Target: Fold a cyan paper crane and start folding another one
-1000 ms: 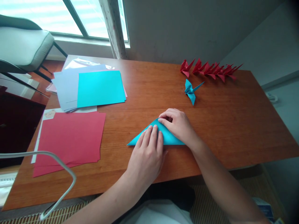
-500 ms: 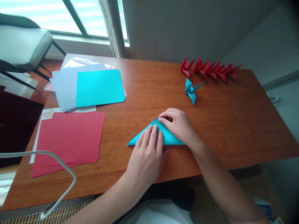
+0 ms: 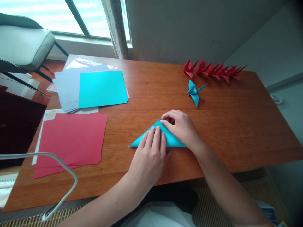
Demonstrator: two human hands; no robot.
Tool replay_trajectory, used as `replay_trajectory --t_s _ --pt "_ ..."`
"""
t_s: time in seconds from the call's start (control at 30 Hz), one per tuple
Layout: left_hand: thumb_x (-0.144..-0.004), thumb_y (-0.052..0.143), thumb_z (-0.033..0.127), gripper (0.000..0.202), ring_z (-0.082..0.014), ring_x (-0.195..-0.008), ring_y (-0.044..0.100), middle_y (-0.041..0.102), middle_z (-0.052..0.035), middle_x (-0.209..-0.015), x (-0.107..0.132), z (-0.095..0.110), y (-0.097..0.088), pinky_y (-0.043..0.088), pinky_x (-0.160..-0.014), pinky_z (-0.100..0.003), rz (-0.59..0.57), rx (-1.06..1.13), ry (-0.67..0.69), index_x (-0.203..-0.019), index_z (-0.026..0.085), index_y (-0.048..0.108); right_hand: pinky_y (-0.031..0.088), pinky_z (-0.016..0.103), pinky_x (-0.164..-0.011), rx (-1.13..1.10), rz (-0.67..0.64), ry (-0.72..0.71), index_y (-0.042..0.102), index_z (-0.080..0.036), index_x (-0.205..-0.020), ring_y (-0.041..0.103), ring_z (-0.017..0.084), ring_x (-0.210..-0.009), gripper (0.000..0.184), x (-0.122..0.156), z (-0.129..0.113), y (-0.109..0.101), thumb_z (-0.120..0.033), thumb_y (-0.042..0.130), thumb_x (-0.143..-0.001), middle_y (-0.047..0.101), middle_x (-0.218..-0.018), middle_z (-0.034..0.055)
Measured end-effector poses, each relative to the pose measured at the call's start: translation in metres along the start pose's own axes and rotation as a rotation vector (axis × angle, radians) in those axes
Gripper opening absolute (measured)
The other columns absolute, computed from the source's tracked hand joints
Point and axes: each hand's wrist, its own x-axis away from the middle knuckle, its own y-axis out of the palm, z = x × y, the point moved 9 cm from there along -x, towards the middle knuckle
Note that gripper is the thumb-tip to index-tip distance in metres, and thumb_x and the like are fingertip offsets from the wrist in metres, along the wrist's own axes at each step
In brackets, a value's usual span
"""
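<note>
A blue paper triangle [image 3: 170,140], a sheet folded in half, lies flat near the front of the wooden table [image 3: 236,119]. My left hand [image 3: 149,157] rests flat on its middle, fingers stretched out and pressing it down. My right hand [image 3: 181,126] lies over the triangle's right half, its fingertips curled onto the top corner. A finished blue paper crane [image 3: 194,91] stands beyond my hands. A row of several red paper cranes [image 3: 214,70] lines the table's far edge.
At the left lie a stack of red sheets [image 3: 71,142] and, behind it, pale sheets topped by a blue sheet [image 3: 101,89]. A grey chair [image 3: 23,44] stands by the window. A white cable [image 3: 59,167] loops at the lower left.
</note>
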Motion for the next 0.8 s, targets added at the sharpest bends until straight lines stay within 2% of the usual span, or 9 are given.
replay_trajectory --t_s 0.27,0.37,0.6,0.73,0.8 --pt "-0.099 0.050 0.033 0.049 -0.0403 -0.137 0.052 0.054 -0.0274 -0.147 0.000 0.000 0.000 0.045 -0.112 -0.049 -0.002 -0.025 0.007 -0.134 0.000 0.058 0.048 0.032 -0.075 0.001 0.003 0.029 0.067 -0.023 -0.087 0.062 0.019 -0.081 0.007 0.000 0.001 0.000 -0.019 0.071 -0.085 0.069 -0.084 0.0002" --pt "-0.099 0.050 0.033 0.049 -0.0404 -0.136 0.053 0.054 -0.0275 -0.147 -0.001 0.000 0.000 0.046 -0.111 -0.049 -0.002 -0.026 0.007 -0.134 0.000 0.058 0.049 0.032 -0.074 0.006 0.006 -0.003 0.064 -0.022 -0.086 0.062 0.019 -0.082 0.007 0.001 -0.001 0.000 -0.019 0.070 -0.087 0.068 -0.086 0.0019" --pt "-0.098 0.053 0.035 0.051 -0.0403 -0.136 0.053 0.055 -0.0275 -0.146 -0.002 -0.003 -0.002 0.046 -0.111 -0.051 -0.002 0.042 0.003 -0.134 -0.001 0.058 0.049 0.035 -0.087 0.020 -0.166 -0.196 0.069 -0.022 -0.087 0.063 0.021 -0.093 0.012 0.002 -0.013 0.001 -0.017 0.061 -0.095 0.071 -0.093 0.0037" --pt "-0.101 0.048 0.033 0.042 -0.0338 -0.126 0.062 0.062 -0.0215 -0.141 -0.006 -0.018 -0.010 0.051 -0.106 -0.048 0.011 0.131 0.027 -0.130 0.005 0.063 0.048 0.034 -0.086 0.038 -0.275 -0.234 0.068 -0.020 -0.090 0.061 0.020 -0.091 0.002 0.006 -0.015 -0.001 -0.020 0.067 -0.091 0.069 -0.091 0.0036" --pt "-0.101 0.048 0.023 0.033 -0.0295 -0.126 0.063 0.067 -0.0166 -0.135 -0.009 -0.026 -0.011 0.051 -0.107 -0.043 -0.008 0.179 0.062 -0.124 0.009 0.066 0.047 0.033 -0.085 0.052 -0.311 -0.249 0.067 -0.020 -0.093 0.060 0.021 -0.092 0.007 0.008 -0.016 -0.002 -0.023 0.072 -0.088 0.067 -0.093 0.0034"
